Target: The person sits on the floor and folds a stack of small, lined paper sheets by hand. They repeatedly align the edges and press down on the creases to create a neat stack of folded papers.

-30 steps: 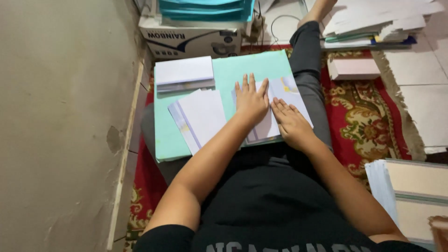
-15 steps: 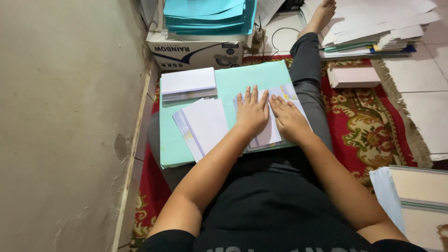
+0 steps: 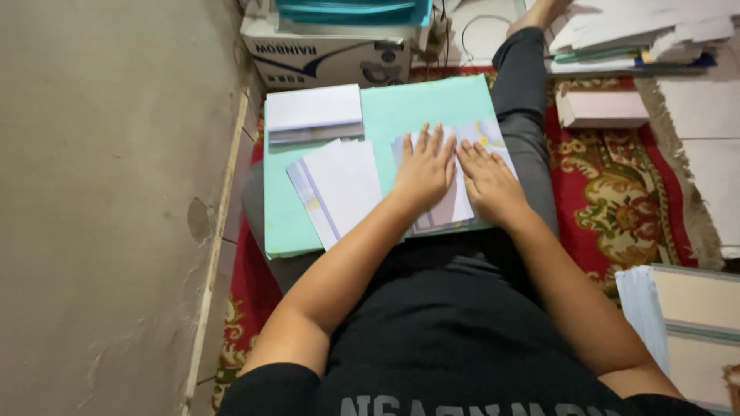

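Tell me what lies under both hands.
Left hand and right hand press flat on a paper stack atop the green board. Sheet faces beneath the palms are covered.

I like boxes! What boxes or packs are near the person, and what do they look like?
Cardboard box: top, beside the wall; white with blue printing and a picture.
Pink box: right, on the red rug; flat, plain, rectangular.
No screens or signs.

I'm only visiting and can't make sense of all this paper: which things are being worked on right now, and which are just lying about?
In use:
- left hand and right hand, flat on the paper sheets
- mint-green board beneath
- fanned white sheets
- small white stack

Lying about:
- cardboard box
- paper piles
- pink box
- patterned red rug
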